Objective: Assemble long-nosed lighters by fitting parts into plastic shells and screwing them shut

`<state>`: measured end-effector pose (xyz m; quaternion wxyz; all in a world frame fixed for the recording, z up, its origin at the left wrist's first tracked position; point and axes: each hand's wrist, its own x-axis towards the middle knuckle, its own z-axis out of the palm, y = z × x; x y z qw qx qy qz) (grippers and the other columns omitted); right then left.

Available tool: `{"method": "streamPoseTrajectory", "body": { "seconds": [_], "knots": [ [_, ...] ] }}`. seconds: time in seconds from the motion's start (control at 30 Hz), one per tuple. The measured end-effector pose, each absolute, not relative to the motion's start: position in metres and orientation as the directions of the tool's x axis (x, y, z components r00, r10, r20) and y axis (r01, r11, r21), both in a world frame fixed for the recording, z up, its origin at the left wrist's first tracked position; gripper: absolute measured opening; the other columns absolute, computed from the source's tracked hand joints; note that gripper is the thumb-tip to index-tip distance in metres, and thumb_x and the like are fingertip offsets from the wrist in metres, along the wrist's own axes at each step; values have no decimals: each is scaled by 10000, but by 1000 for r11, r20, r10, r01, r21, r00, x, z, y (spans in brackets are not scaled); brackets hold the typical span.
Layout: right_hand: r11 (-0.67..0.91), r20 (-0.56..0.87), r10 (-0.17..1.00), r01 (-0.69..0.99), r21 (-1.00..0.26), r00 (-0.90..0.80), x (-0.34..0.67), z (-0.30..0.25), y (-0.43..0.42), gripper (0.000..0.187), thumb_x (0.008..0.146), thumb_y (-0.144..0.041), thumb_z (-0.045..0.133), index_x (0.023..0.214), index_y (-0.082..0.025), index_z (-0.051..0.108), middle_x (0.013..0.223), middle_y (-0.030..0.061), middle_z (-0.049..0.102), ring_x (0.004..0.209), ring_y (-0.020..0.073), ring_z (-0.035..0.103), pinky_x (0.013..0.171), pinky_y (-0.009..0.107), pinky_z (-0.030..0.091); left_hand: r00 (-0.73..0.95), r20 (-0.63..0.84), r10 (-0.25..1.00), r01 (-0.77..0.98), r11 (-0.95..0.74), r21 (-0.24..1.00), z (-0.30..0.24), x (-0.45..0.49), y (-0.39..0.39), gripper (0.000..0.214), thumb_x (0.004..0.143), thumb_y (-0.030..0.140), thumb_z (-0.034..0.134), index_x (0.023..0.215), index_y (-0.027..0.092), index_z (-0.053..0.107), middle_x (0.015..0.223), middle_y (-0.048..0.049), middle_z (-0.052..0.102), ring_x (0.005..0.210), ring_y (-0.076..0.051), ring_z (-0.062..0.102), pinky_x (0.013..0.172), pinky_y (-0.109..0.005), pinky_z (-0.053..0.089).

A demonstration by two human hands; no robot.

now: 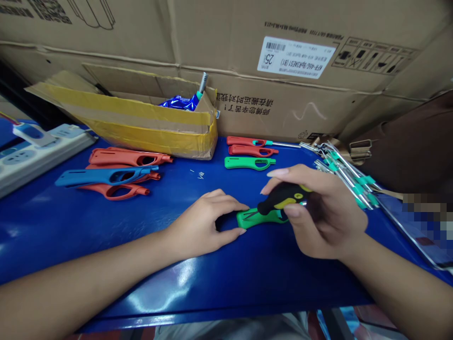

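Note:
My left hand (208,219) pinches the left end of a green lighter casing (264,217) between thumb and fingers, on the blue table. My right hand (325,212) is closed around a screwdriver (279,199) with a black and yellow handle. It is held low over the casing, its handle slanting down to the left. A thin dark line on the casing could be its shaft or a slot; I cannot tell which. My right hand hides the casing's right end. Just behind lie another green casing (244,163) and two red casings (244,150), the rear one with a metal rod in it.
Metal lighter rods (348,174) with teal parts are heaped at the right. Red casings (122,189) and a blue casing (95,177) lie at the left. Behind stand a yellow-taped carton (148,127) and large cardboard (240,42). A power strip (46,148) lies far left.

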<state>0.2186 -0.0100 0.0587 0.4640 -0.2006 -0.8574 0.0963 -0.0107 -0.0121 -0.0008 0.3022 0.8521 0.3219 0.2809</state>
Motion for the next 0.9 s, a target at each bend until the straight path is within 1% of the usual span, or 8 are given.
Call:
{"method": "streamPoseTrajectory", "body": {
  "seconds": [0.1, 0.17, 0.23, 0.3, 0.37, 0.53, 0.77, 0.9],
  "knots": [
    [932, 774, 302, 342, -118, -557, 224, 62, -7, 414, 860, -202, 748, 1256, -223, 632, 789, 24, 731, 632, 176, 658, 538, 300, 540, 635, 288, 717, 373, -611, 698, -1, -11, -12, 341, 871, 237, 746, 1205, 203, 691, 1148, -27, 754, 1015, -209, 651, 924, -367, 505],
    [942, 743, 257, 331, -51, -618, 228, 63, -6, 407, 859, -190, 737, 1253, -179, 637, 800, 39, 737, 667, 177, 682, 560, 290, 551, 638, 292, 713, 368, -615, 697, -1, -12, -12, 350, 872, 235, 745, 1216, 199, 688, 1154, -25, 753, 1019, -204, 653, 926, -363, 504],
    [955, 747, 275, 264, -137, -605, 227, 62, -7, 448, 904, -172, 617, 1348, -130, 578, 1079, 124, 752, 945, 227, 729, 749, 339, 608, 639, 293, 712, 370, -617, 694, -1, -12, -12, 343, 873, 235, 745, 1210, 195, 693, 1143, -26, 754, 1018, -204, 654, 932, -366, 500],
    [929, 730, 368, 203, -309, -575, 224, 61, -9, 525, 914, -117, 523, 1438, -154, 502, 1249, 124, 706, 1077, 224, 709, 874, 379, 607, 636, 293, 714, 375, -618, 691, -1, -12, -12, 349, 868, 237, 753, 1209, 193, 696, 1131, -28, 756, 1014, -206, 654, 931, -367, 498],
    [924, 741, 378, 177, -339, -555, 220, 61, -10, 503, 915, -115, 556, 1413, -173, 525, 1196, 111, 724, 1007, 211, 720, 830, 361, 613, 635, 297, 713, 376, -621, 687, 0, -11, -11, 354, 862, 233, 760, 1207, 194, 696, 1133, -26, 755, 1014, -206, 655, 927, -363, 497],
    [924, 782, 323, 356, -139, -534, 221, 62, -7, 348, 878, -240, 746, 1205, -247, 628, 703, -8, 689, 567, 162, 636, 498, 288, 517, 638, 307, 706, 366, -630, 685, -1, -11, -11, 341, 869, 218, 753, 1204, 203, 692, 1141, -9, 755, 1013, -188, 656, 917, -337, 495],
    [862, 679, 486, 176, -475, -549, 224, 52, -9, 562, 895, -100, 573, 1435, -222, 479, 1141, 83, 708, 967, 213, 717, 843, 379, 619, 639, 306, 706, 374, -632, 678, -2, -12, -12, 347, 873, 238, 755, 1206, 171, 687, 1142, -33, 751, 1021, -199, 658, 936, -358, 489],
    [921, 719, 391, 247, -303, -575, 220, 57, -7, 457, 895, -163, 678, 1330, -213, 548, 964, 60, 746, 787, 195, 723, 675, 313, 607, 642, 311, 701, 372, -639, 673, -1, -12, -12, 327, 874, 229, 751, 1193, 189, 688, 1135, -18, 753, 1014, -191, 660, 922, -347, 491]
  ]
}}
